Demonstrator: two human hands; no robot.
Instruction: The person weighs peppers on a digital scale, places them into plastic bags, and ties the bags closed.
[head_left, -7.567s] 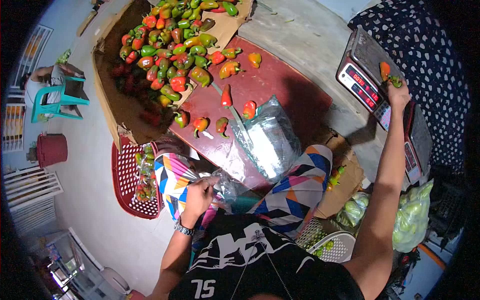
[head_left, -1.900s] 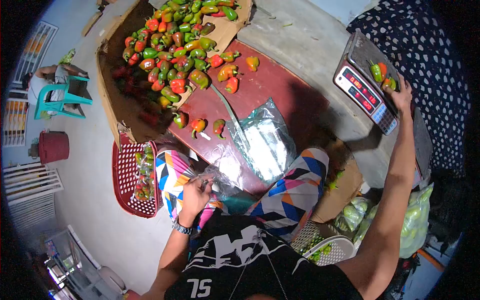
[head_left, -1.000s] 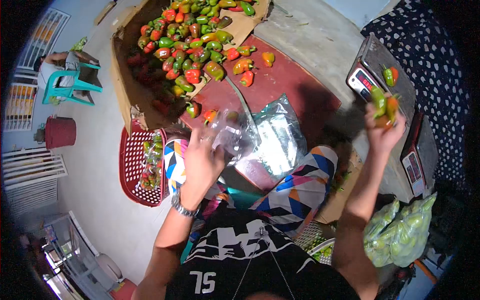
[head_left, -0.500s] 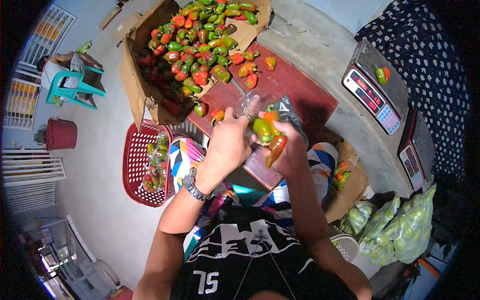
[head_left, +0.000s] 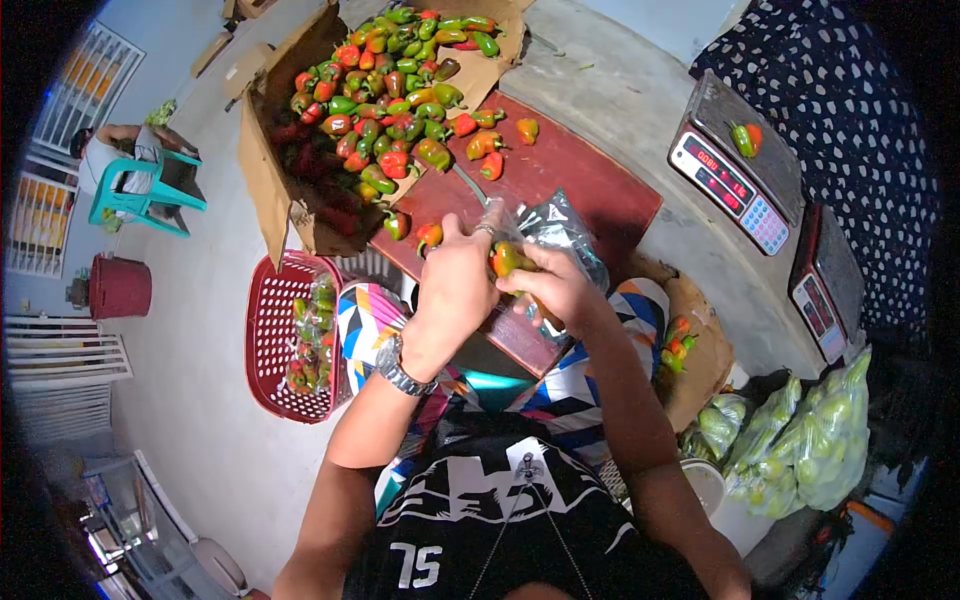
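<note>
My left hand [head_left: 458, 270] is closed on a clear plastic bag [head_left: 508, 218] above the red board [head_left: 600, 165]. Right beside it, my right hand [head_left: 560, 290] grips several red and green peppers [head_left: 508, 258] at the bag's mouth. A folded pack of plastic bags [head_left: 560, 230] lies on the board behind my hands. Loose peppers [head_left: 485, 145] rest on the board, near a cardboard box [head_left: 262, 190] full of red and green peppers [head_left: 400, 100]. On the nearer digital scale [head_left: 735, 185] lie a green and a red pepper [head_left: 746, 138].
A red perforated basket [head_left: 265, 340] with bagged peppers stands at the left. A second scale [head_left: 828, 290] and bags of green produce [head_left: 820, 440] are at the right. Further left are a red bucket [head_left: 120, 287] and a person [head_left: 105, 155] by a teal chair [head_left: 125, 185].
My right hand has come from the scale to my left hand, bringing peppers. My left hand has lifted the clear bag from my lap to above the board. Two peppers stay on the scale.
</note>
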